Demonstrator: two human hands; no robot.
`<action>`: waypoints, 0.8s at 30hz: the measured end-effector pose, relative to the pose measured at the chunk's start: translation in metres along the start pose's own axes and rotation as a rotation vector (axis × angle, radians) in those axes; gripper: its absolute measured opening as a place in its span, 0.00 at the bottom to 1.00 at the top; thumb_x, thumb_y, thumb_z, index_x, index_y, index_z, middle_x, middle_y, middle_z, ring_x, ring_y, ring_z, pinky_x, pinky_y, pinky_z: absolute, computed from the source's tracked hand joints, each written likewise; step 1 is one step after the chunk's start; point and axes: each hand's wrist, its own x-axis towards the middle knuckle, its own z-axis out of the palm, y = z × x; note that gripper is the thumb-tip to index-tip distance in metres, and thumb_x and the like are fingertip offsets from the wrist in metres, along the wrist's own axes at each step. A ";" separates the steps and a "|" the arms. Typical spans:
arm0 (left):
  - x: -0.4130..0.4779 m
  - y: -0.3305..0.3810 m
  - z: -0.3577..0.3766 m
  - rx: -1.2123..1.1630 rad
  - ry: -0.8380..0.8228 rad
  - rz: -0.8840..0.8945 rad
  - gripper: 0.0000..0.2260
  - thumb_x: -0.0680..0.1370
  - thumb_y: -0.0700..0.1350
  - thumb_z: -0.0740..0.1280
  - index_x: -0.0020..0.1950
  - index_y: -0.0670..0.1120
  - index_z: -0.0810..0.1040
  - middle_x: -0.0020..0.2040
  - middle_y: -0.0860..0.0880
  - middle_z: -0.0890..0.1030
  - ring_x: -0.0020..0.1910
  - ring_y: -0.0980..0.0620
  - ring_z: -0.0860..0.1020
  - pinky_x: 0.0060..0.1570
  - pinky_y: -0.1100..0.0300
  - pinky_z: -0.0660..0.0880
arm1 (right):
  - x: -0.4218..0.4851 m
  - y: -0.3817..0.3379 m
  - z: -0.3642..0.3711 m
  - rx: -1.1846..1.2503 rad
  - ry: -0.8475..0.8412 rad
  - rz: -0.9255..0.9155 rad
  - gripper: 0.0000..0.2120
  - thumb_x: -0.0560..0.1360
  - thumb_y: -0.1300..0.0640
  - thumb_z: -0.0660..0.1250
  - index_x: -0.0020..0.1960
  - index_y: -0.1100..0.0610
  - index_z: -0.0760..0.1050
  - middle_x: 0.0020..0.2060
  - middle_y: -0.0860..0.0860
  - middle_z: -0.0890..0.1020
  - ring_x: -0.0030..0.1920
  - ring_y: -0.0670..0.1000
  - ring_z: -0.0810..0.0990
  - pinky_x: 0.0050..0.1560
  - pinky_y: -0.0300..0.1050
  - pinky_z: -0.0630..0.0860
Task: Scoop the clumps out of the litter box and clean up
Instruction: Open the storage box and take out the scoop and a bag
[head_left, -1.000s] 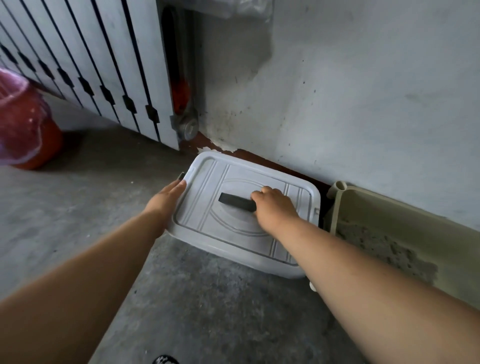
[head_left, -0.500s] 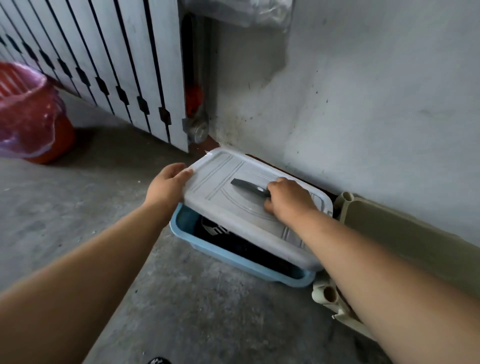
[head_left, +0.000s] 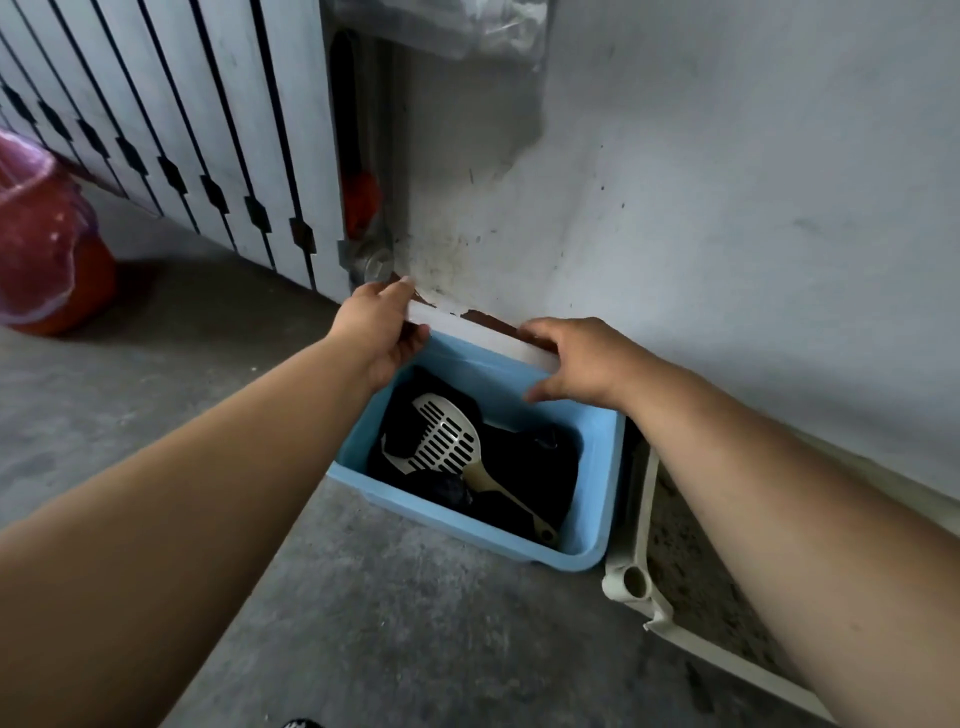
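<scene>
A blue plastic bin (head_left: 597, 467) stands open on the concrete floor against the wall. Inside it a cream slotted litter scoop (head_left: 447, 441) lies on black bags (head_left: 530, 467). The bin's white lid (head_left: 467, 332) is tipped up on edge against the wall behind the bin. My left hand (head_left: 382, 327) grips the lid's left end. My right hand (head_left: 576, 358) holds its right end, fingers over the top edge. The beige litter box (head_left: 639, 582) with grey litter sits right of the bin, partly hidden by my right forearm.
A red bucket lined with a pink bag (head_left: 41, 249) stands at the far left. White slatted panels (head_left: 182, 130) run along the back left. A pipe with a red valve (head_left: 361, 202) sits in the corner. Open concrete floor (head_left: 156, 364) lies in front of the bin.
The lid has come off the blue bin and been swung up and back against the wall, exposing the scoop and black bags. My right hand left the dark handle and now holds the lid's edge.
</scene>
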 end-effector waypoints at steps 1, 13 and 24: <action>0.001 0.000 0.000 -0.037 -0.003 -0.008 0.16 0.79 0.48 0.65 0.65 0.44 0.72 0.45 0.46 0.72 0.33 0.54 0.73 0.28 0.64 0.77 | 0.002 0.004 0.005 -0.118 0.074 0.010 0.23 0.71 0.58 0.69 0.64 0.47 0.72 0.57 0.50 0.79 0.56 0.54 0.77 0.53 0.44 0.73; -0.009 -0.061 -0.019 0.502 -0.144 -0.049 0.11 0.79 0.42 0.64 0.61 0.44 0.76 0.47 0.46 0.79 0.40 0.51 0.78 0.45 0.58 0.79 | 0.045 0.024 0.029 -0.380 0.271 0.110 0.15 0.72 0.67 0.55 0.54 0.56 0.73 0.51 0.56 0.79 0.54 0.59 0.76 0.51 0.47 0.66; -0.021 -0.095 -0.039 1.364 -0.620 0.347 0.11 0.77 0.57 0.65 0.56 0.55 0.79 0.50 0.56 0.80 0.50 0.55 0.78 0.51 0.62 0.73 | 0.047 0.038 0.046 -0.313 0.201 0.095 0.29 0.73 0.67 0.57 0.73 0.55 0.58 0.66 0.57 0.71 0.62 0.60 0.72 0.60 0.50 0.67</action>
